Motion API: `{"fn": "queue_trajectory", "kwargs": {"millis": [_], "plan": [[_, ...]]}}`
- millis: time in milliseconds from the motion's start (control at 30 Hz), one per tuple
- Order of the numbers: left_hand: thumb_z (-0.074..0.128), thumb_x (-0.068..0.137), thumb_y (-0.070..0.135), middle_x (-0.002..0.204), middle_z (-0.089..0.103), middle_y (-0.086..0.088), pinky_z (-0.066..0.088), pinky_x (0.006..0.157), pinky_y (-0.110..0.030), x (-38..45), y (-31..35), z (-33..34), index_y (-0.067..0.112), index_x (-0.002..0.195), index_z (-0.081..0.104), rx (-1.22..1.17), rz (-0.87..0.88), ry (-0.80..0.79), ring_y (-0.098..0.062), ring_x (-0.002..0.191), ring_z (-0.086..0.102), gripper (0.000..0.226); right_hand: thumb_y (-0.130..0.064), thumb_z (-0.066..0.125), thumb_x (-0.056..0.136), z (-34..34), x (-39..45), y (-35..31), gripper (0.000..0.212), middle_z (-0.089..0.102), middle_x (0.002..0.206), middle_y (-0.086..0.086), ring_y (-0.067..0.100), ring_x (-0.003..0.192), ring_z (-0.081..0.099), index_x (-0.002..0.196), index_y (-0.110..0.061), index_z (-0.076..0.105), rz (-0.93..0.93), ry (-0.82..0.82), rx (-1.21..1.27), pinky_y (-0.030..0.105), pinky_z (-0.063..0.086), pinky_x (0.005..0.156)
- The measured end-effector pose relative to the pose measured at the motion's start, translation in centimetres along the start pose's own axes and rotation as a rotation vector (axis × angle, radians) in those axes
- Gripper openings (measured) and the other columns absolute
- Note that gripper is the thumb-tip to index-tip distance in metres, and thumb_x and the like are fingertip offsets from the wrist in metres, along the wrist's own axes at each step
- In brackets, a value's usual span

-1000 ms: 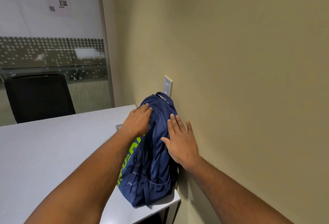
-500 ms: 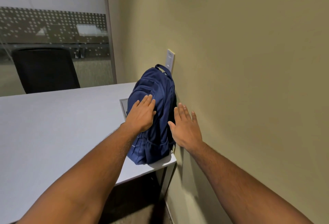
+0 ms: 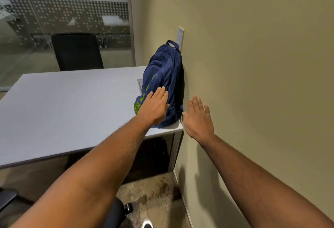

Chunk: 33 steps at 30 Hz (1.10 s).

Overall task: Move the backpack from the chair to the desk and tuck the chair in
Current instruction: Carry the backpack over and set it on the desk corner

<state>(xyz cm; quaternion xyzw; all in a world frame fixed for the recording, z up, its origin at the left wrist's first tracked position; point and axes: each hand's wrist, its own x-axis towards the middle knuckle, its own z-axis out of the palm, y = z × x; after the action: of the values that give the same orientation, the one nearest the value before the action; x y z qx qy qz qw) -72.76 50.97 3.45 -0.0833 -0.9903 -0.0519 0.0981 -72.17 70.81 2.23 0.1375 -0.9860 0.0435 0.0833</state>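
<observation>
With both hands flat and gripping nothing, our left hand (image 3: pixel 153 107) rests on the soft backpack (image 3: pixel 163 83), upright against the wall at the worktop's (image 3: pixel 72 104) three-o'clock edge, its top loop the likeliest hold, while our right hand (image 3: pixel 197 119) hovers beside it.

Left hand (image 3: pixel 153 107) flat; right hand (image 3: pixel 197 119) splayed.

- Even, moderately bright indoor light; no glare.
- Soft arm shadows fall on the wall (image 3: pixel 253 64) toward 5 o'clock.
- Dark shade under the desk (image 3: pixel 72 110).
- Wide-angle bending at edges.
- Glass partition (image 3: pixel 63 19) at 11 o'clock shows hazy reflections.
</observation>
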Motion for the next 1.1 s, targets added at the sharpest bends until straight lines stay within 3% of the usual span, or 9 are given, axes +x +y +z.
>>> {"fn": "queue_trajectory", "kwargs": {"millis": [500,1100], "plan": [[0.030,0.111,0.033,0.170,0.002,-0.011,0.008,0.127,-0.046,-16.5,6.8,-3.3,0.008,0.161,0.009,-0.039,-0.035,-0.029,-0.024,0.157,0.000,0.060,-0.039,0.021,0.109,-2.7,-16.0,-2.2,0.063,0.002,0.171,0.011,0.024,0.158,0.000,0.162,-0.008,0.007,-0.009,-0.028,0.033,0.047,0.004,0.127],[0.029,0.110,0.033,0.170,0.000,-0.011,-0.001,0.124,-0.037,-28.1,-0.1,-5.2,0.008,0.161,0.008,-0.083,0.099,-0.036,-0.023,0.156,-0.001,0.060,-0.038,0.024,0.108,-2.7,-25.2,-14.0,0.063,0.006,0.171,0.012,0.024,0.158,0.004,0.162,-0.006,0.010,0.119,-0.017,0.027,0.046,0.007,0.127]]}}
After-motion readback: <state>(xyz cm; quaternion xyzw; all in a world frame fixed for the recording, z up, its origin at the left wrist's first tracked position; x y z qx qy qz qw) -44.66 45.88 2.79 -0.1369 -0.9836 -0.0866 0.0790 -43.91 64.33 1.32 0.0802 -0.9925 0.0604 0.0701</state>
